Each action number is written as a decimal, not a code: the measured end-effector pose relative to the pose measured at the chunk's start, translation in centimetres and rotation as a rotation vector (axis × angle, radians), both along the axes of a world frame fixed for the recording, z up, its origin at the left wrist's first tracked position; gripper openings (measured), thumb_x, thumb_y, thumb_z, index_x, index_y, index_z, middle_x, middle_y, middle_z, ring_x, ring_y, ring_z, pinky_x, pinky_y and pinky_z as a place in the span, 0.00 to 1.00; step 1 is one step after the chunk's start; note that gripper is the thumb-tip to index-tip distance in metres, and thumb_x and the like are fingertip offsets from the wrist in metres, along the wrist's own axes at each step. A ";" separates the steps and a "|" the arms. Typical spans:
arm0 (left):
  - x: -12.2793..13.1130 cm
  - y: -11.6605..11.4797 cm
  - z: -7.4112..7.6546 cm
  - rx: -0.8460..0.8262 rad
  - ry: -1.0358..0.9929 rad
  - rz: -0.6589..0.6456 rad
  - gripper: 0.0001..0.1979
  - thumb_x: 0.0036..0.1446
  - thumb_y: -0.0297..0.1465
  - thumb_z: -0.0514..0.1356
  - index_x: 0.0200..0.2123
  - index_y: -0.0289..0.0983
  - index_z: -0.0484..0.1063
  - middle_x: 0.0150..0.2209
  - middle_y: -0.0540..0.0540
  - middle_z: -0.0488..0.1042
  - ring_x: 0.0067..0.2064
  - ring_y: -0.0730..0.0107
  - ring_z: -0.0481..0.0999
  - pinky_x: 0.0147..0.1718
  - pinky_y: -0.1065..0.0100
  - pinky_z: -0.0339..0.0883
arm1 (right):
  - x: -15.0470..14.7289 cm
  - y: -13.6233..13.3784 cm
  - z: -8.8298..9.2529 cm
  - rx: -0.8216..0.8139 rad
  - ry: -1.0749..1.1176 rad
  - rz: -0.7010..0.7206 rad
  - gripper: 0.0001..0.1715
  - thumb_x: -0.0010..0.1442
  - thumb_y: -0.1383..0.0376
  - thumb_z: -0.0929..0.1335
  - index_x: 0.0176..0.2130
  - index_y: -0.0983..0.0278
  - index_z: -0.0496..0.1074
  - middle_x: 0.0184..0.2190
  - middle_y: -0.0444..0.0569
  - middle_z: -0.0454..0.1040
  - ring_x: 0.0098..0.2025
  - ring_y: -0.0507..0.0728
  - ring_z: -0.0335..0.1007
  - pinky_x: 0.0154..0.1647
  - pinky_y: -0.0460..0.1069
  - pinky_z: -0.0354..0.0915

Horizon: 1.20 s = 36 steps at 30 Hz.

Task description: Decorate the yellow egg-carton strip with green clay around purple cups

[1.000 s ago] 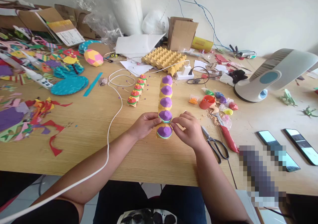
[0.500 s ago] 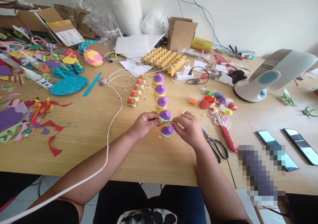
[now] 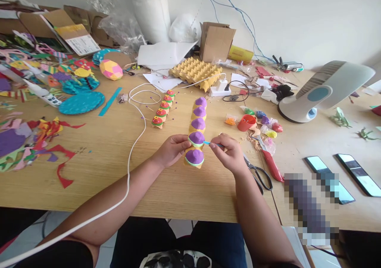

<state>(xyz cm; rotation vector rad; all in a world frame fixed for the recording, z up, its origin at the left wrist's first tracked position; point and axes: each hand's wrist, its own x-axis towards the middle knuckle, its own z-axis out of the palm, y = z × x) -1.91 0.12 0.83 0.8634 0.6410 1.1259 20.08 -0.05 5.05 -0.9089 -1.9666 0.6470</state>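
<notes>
A strip of yellow egg-carton cups with purple tops (image 3: 197,130) lies lengthwise on the wooden table (image 3: 113,169). My left hand (image 3: 172,149) grips the strip's left side at the second cup from me. My right hand (image 3: 229,154) pinches a thin blue strip (image 3: 212,144) whose tip touches the green band of that same cup. A smaller row of cups with red and green tops (image 3: 164,108) sits to the left of the purple one.
Scissors (image 3: 260,176) and a red-handled knife (image 3: 270,161) lie right of my hand. A red cup (image 3: 247,121), clay lumps, a fan (image 3: 325,90), two phones (image 3: 354,174), an egg tray (image 3: 196,71), a white cable (image 3: 131,149) and paper scraps (image 3: 35,137) crowd the table.
The purple strip swung left at its far end, then back to straight. My right hand drew back a little and now shows a blue strip pinched at the second cup.
</notes>
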 end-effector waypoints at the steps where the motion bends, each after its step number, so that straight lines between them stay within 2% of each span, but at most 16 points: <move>1: 0.0 -0.1 0.2 -0.013 -0.027 0.001 0.13 0.44 0.37 0.75 0.32 0.36 0.83 0.34 0.44 0.82 0.34 0.67 0.78 0.37 0.66 0.70 | 0.0 0.0 0.0 0.001 0.007 0.016 0.11 0.66 0.62 0.68 0.31 0.62 0.74 0.22 0.44 0.67 0.27 0.53 0.59 0.32 0.50 0.59; 5: -0.2 -0.2 0.6 -0.038 -0.067 -0.042 0.12 0.44 0.37 0.75 0.30 0.36 0.83 0.31 0.45 0.81 0.31 0.69 0.77 0.33 0.68 0.69 | -0.2 0.0 -0.1 0.048 -0.009 0.090 0.09 0.65 0.63 0.68 0.32 0.62 0.74 0.21 0.42 0.63 0.26 0.53 0.59 0.33 0.50 0.59; 11: -0.1 -0.4 0.6 -0.073 -0.049 -0.077 0.15 0.42 0.38 0.76 0.29 0.33 0.82 0.27 0.45 0.79 0.29 0.69 0.75 0.32 0.67 0.68 | -0.4 0.0 -0.4 0.073 -0.063 0.102 0.07 0.64 0.65 0.68 0.33 0.62 0.75 0.21 0.42 0.65 0.28 0.53 0.60 0.33 0.50 0.58; 21: -0.2 -0.6 0.9 -0.070 0.005 -0.135 0.17 0.42 0.41 0.75 0.26 0.33 0.80 0.24 0.47 0.75 0.26 0.69 0.73 0.29 0.66 0.67 | -0.2 -0.3 0.0 -0.118 -0.009 0.172 0.13 0.65 0.58 0.68 0.32 0.62 0.75 0.24 0.45 0.70 0.27 0.52 0.61 0.31 0.49 0.60; 25: -0.2 -0.6 0.9 -0.070 0.000 -0.126 0.18 0.41 0.41 0.76 0.27 0.32 0.80 0.23 0.47 0.74 0.24 0.71 0.71 0.27 0.68 0.65 | -0.2 -0.4 0.1 -0.162 0.006 0.120 0.15 0.65 0.56 0.68 0.31 0.63 0.75 0.25 0.46 0.70 0.28 0.52 0.62 0.31 0.49 0.60; 28: -0.1 -0.5 0.9 -0.072 0.000 -0.091 0.18 0.42 0.41 0.75 0.26 0.32 0.79 0.23 0.47 0.74 0.24 0.72 0.70 0.27 0.68 0.64 | -0.1 -0.2 -0.1 -0.211 0.099 0.086 0.16 0.65 0.55 0.68 0.30 0.63 0.72 0.26 0.45 0.70 0.29 0.52 0.62 0.31 0.49 0.59; 31: -0.1 -0.3 0.9 -0.074 -0.028 -0.037 0.17 0.43 0.40 0.75 0.27 0.33 0.79 0.25 0.47 0.76 0.26 0.71 0.72 0.29 0.67 0.66 | 0.0 0.3 -0.6 -0.213 0.171 -0.069 0.15 0.65 0.56 0.67 0.31 0.62 0.71 0.26 0.44 0.68 0.29 0.53 0.61 0.32 0.49 0.59; 34: -0.1 0.0 0.6 -0.076 -0.047 0.022 0.15 0.43 0.39 0.75 0.29 0.34 0.80 0.28 0.47 0.78 0.29 0.70 0.74 0.31 0.66 0.68 | 0.1 0.9 -1.2 -0.190 0.087 -0.236 0.13 0.66 0.58 0.66 0.31 0.62 0.72 0.26 0.44 0.67 0.31 0.54 0.62 0.34 0.50 0.59; 36: -0.1 0.2 0.4 -0.075 -0.046 0.053 0.15 0.42 0.39 0.76 0.29 0.36 0.81 0.29 0.47 0.79 0.31 0.69 0.75 0.33 0.66 0.69 | 0.1 1.2 -1.7 -0.177 -0.070 -0.272 0.12 0.65 0.61 0.66 0.31 0.62 0.72 0.27 0.46 0.68 0.33 0.55 0.64 0.37 0.51 0.60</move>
